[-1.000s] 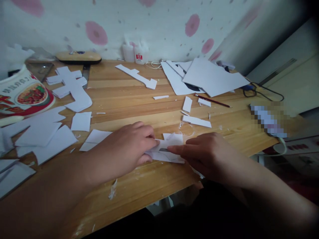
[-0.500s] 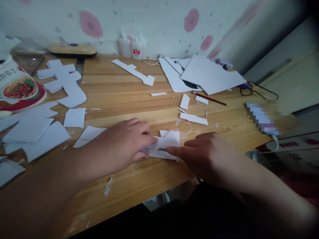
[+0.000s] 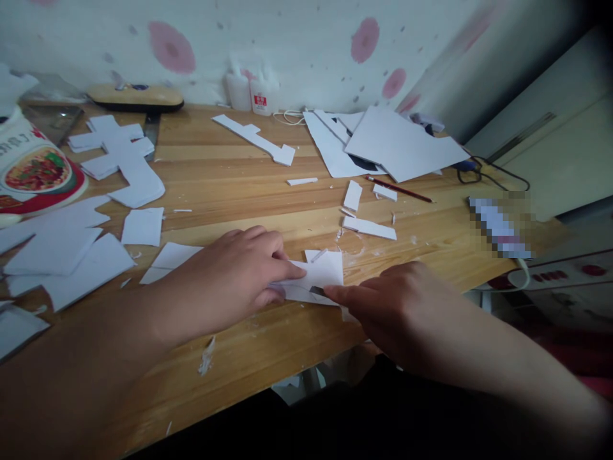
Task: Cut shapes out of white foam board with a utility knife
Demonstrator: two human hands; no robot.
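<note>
Your right hand (image 3: 390, 306) grips a dark blade (image 3: 317, 291) against the white sheet (image 3: 323, 275). Your left hand (image 3: 246, 263) presses that sheet's left part onto the wooden table (image 3: 230, 188); whether its fingers also pinch, I cannot tell. Beyond the sheet lie a white strip (image 3: 371, 229) and a pencil (image 3: 401, 190); well left of it stands a noodle tub (image 3: 38, 169).

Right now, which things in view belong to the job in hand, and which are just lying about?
In hand, judging by contact:
- white board piece, under the left hand
- thin dark blade, in the right hand

Seemingly just lying about:
- dark red pencil
- noodle-printed tub
- tan case
- white bottle with red label
</note>
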